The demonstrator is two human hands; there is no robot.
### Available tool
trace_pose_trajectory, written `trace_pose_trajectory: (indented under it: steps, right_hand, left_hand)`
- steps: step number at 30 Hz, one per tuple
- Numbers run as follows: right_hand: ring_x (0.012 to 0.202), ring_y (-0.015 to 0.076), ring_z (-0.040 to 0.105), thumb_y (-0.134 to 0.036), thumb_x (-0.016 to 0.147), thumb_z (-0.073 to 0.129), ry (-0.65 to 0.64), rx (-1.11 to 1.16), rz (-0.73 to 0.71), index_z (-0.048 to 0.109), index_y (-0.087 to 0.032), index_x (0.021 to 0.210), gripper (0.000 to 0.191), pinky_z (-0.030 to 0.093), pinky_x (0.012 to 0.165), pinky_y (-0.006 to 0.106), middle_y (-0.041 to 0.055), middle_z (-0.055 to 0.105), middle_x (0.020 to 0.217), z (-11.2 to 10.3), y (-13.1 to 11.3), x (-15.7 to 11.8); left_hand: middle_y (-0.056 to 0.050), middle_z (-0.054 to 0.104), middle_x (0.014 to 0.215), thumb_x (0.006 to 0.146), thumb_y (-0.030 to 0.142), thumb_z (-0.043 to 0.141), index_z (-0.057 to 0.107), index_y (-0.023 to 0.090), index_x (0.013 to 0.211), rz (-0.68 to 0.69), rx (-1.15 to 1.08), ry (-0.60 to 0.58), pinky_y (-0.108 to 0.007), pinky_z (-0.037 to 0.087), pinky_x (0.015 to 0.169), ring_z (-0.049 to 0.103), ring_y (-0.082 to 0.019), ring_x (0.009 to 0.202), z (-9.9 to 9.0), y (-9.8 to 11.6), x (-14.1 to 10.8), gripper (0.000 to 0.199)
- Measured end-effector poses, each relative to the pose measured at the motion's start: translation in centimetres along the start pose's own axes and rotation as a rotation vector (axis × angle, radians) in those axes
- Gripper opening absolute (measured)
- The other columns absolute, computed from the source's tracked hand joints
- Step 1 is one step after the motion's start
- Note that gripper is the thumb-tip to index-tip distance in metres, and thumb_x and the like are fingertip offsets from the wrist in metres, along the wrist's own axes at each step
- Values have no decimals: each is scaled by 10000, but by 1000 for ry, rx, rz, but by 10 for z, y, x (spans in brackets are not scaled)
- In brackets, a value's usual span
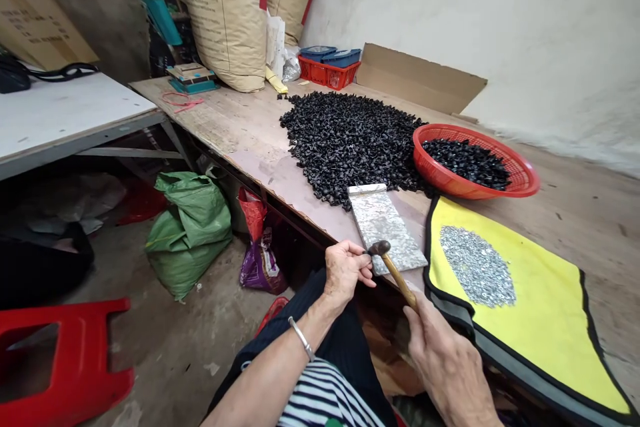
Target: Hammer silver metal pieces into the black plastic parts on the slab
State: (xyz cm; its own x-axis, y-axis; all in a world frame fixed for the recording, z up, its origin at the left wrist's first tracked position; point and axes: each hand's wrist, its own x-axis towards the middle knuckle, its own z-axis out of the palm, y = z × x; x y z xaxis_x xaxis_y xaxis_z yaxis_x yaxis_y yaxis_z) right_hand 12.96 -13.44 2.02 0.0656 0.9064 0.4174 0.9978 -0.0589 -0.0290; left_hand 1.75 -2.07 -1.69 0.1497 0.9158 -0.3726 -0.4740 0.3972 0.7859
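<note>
My right hand (445, 353) is wrapped round the wooden handle of a small hammer (397, 275). The hammer's dark head is over the near left corner of a worn metal plate (387, 223) lying at the table's edge. Beside that corner, my left hand (346, 270) has thumb and forefinger pinched on a small black piece, mostly hidden by the fingers and hammer head. Beyond the plate spreads a large pile of small black parts (350, 137). To the right, small shiny metal pieces (477, 267) are heaped on a yellow cloth (540, 287) with black edging.
A red plastic basket (525, 173) holding black parts stands right of the pile. Large paper sacks (223, 20), a red crate (325, 72) and a cardboard sheet (415, 80) are at the back. A green sack (187, 233) and red stool (95, 360) stand on the floor, left.
</note>
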Motion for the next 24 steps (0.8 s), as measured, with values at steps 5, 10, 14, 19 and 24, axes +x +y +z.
trace_pose_trajectory:
  steps: [5, 10, 14, 19, 24]
  right_hand:
    - [464, 153, 618, -293, 900, 357, 11, -41, -44, 632, -110, 1053, 364, 409, 409, 230, 87, 715, 786, 1, -2, 0]
    - [557, 167, 657, -290, 893, 394, 85, 16, 4, 623, -88, 1074, 355, 470, 493, 227, 117, 712, 860, -2, -2, 2]
    - [578, 172, 659, -287, 880, 418, 67, 71, 22, 606, -112, 1109, 344, 480, 521, 241, 105, 709, 887, -5, -2, 1]
    - [611, 174, 659, -288, 878, 413, 103, 46, 102, 553, -126, 1197, 385, 473, 528, 249, 119, 690, 969, 0, -7, -3]
    - [421, 148, 588, -288, 874, 412, -58, -78, 43, 609, -146, 1134, 357, 394, 392, 249, 81, 713, 813, -2, -6, -3]
  left_hand:
    - [-1, 563, 433, 507, 171, 649, 528, 112, 572, -10, -3, -9, -242, 469, 293, 508, -111, 330, -1, 1, 1, 149]
    - [-9, 573, 448, 505, 186, 667, 533, 108, 582, -9, -8, -23, -251, 482, 308, 521, -116, 342, -3, 1, 1, 174]
    - [-10, 567, 437, 496, 178, 670, 529, 105, 580, -13, -15, -19, -254, 477, 304, 516, -118, 337, -3, 2, 0, 179]
    - [-5, 559, 429, 488, 186, 674, 522, 112, 563, -18, -12, -7, -250, 469, 295, 507, -114, 329, -2, 2, 1, 185]
    - [1, 555, 420, 480, 192, 677, 519, 120, 560, -21, -11, -5, -247, 475, 301, 515, -117, 333, -1, 2, 2, 191]
